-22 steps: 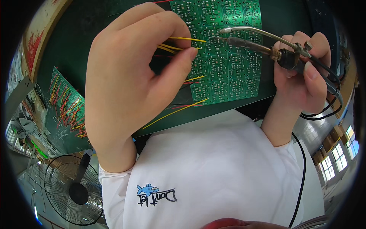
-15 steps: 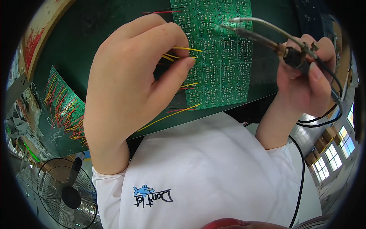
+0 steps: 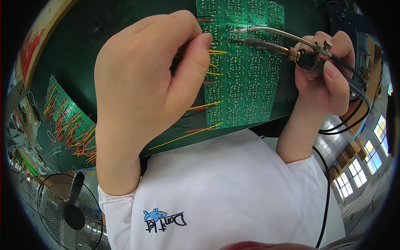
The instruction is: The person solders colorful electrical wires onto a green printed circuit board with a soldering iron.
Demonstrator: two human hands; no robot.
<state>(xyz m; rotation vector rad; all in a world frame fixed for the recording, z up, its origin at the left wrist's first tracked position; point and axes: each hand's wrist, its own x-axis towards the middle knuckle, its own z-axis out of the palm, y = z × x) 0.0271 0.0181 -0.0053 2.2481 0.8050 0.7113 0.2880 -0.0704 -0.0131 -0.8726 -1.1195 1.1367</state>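
A green circuit board panel (image 3: 243, 93) lies on the dark green work surface, with yellow, red and black wires along its left edge. My left hand (image 3: 148, 73) is closed in a pinch at that edge. A yellow wire (image 3: 217, 52) comes out from behind its thumb; the hand hides the rest. My right hand (image 3: 327, 79) grips a soldering iron (image 3: 266, 45), with a thin metal feed tube (image 3: 275, 31) clamped alongside. The iron's tip is over the panel, right of my left fingertips; I cannot tell whether it touches.
Another green board (image 3: 68, 112) with many red and yellow wires lies at the left. Black cables (image 3: 352, 121) hang from the iron at the right. A black fan (image 3: 73, 214) stands at the lower left. A dark blue device (image 3: 343, 25) is at the far right.
The iron and my right hand have moved left and slightly down over the panel. My left fingertips have shifted up along the wired edge. The panel appears a little lower and further right in view.
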